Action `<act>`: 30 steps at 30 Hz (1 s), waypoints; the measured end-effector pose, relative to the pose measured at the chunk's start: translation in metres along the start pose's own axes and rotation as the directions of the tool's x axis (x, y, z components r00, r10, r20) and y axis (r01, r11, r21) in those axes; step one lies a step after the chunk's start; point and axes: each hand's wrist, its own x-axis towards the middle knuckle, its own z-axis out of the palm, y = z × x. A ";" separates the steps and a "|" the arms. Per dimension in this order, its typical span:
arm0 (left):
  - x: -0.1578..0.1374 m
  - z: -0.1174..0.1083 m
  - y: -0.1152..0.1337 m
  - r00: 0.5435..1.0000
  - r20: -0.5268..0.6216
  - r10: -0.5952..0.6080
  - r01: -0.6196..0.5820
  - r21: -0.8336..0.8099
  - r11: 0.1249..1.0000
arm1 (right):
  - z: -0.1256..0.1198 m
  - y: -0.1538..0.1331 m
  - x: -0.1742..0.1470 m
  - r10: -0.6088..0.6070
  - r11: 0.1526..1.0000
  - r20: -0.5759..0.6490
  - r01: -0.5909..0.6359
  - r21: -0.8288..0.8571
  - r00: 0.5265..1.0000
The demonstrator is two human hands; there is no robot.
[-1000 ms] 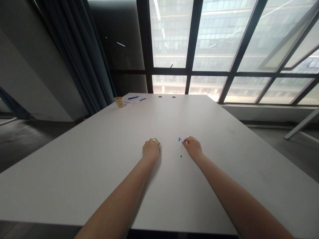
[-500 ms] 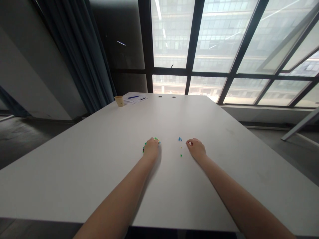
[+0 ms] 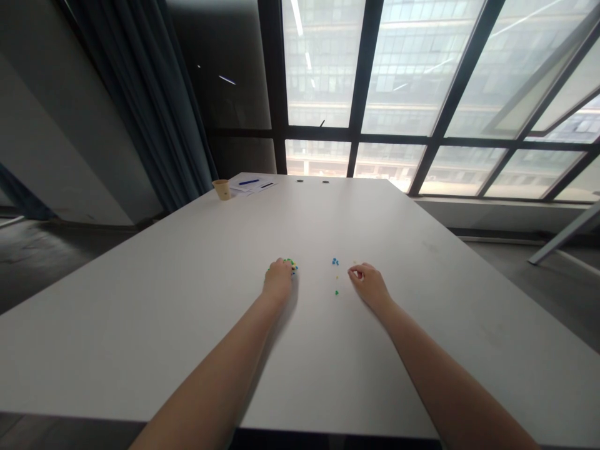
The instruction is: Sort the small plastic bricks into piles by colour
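Note:
My left hand (image 3: 278,278) rests on the table with its fingers curled down at a small heap of coloured pieces (image 3: 291,263), green, yellow and blue ones among them. The hand covers part of the heap, and its fingertips are hidden. To the right, the thumb and forefinger of my right hand (image 3: 371,284) meet in a pinch; anything between them is too small to make out. A pale piece (image 3: 355,262) lies just beyond these fingers. Left of the right hand, a blue cluster (image 3: 335,261), a tiny yellow piece (image 3: 336,277) and a green piece (image 3: 336,292) form a column.
Both forearms lie across the white table (image 3: 328,356). A tan paper cup (image 3: 222,190) stands at the far left edge, beside papers (image 3: 255,187) with a blue pen (image 3: 249,182) on them. Two dark discs lie near the far edge, before the windows.
My left hand has shifted slightly left, showing more of the heap's right side. My right hand remains pinched in nearly the same place, and the pale piece now shows beyond it.

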 end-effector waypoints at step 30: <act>-0.022 -0.002 0.034 0.865 -0.243 0.439 -0.501 -0.463 0.731 | -0.008 -0.043 -0.019 -0.295 0.933 0.026 0.282 0.223 0.955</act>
